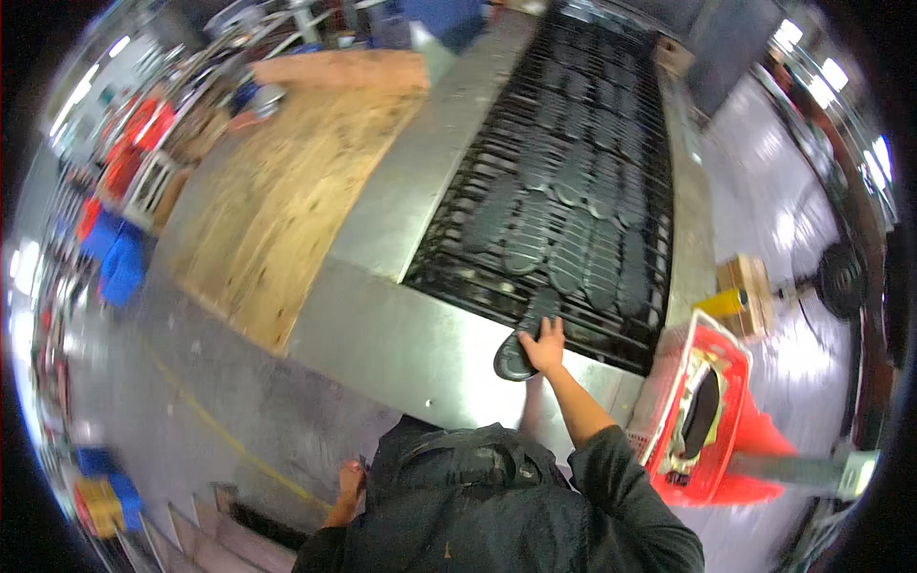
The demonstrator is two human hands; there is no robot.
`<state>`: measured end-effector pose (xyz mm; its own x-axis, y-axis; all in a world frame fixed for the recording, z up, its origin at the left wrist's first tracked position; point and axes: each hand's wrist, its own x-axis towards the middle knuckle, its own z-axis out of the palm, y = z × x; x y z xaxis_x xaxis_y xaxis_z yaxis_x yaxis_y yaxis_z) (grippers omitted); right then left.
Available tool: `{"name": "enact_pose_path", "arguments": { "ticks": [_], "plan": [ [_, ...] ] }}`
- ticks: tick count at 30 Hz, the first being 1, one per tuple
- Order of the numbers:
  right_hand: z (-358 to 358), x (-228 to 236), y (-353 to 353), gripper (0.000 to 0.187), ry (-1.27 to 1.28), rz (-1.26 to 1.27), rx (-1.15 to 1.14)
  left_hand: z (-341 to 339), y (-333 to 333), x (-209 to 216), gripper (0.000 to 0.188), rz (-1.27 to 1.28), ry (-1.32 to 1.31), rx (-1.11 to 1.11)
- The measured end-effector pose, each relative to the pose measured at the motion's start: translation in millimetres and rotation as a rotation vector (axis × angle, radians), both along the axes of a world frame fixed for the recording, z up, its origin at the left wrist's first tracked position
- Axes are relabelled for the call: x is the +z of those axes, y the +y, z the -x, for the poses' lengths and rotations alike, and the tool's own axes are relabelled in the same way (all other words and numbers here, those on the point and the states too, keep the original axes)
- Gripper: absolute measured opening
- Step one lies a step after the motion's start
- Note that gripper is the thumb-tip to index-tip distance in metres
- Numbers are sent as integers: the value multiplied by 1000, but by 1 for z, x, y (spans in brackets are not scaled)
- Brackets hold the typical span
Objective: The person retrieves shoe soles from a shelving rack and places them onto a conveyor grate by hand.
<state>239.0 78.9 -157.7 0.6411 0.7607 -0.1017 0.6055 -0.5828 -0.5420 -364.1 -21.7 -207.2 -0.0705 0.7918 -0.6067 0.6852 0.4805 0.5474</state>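
My right hand (546, 348) reaches out over the metal edge at the conveyor's near end. It grips a black shoe sole (514, 359) by its side; the sole lies partly on the bare metal plate and partly over the conveyor. Beyond it, rows of black shoe soles (528, 234) lie lengthwise on the dark slatted conveyor (444, 253). My left hand (351, 477) hangs low beside my body, away from the soles. Its fingers are too small and blurred to make out.
Left of the conveyor is a wooden board (277, 201) beside a metal ledge (368, 296). A red and white plastic basket (731, 382) with mixed contents stands at the right, near a cardboard box (754, 286) and a black round fan (841, 279). Blue bins (119, 258) are far left.
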Motion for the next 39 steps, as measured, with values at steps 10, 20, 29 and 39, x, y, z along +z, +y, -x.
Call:
{"name": "enact_pose_path", "arguments": {
  "ticks": [10,20,29,39],
  "plan": [
    [34,-57,-137,72,-290,-179,459,-17,-283,-5,56,345,170,472],
    [89,-32,-105,71,-385,43,712,-98,-385,15,49,78,-8,774],
    [222,36,-115,71,-518,287,616,-62,-498,-33,53,343,-20,970],
    [222,-61,-142,71,-607,623,338,71,-515,-19,61,190,-576,1587]
  ]
}}
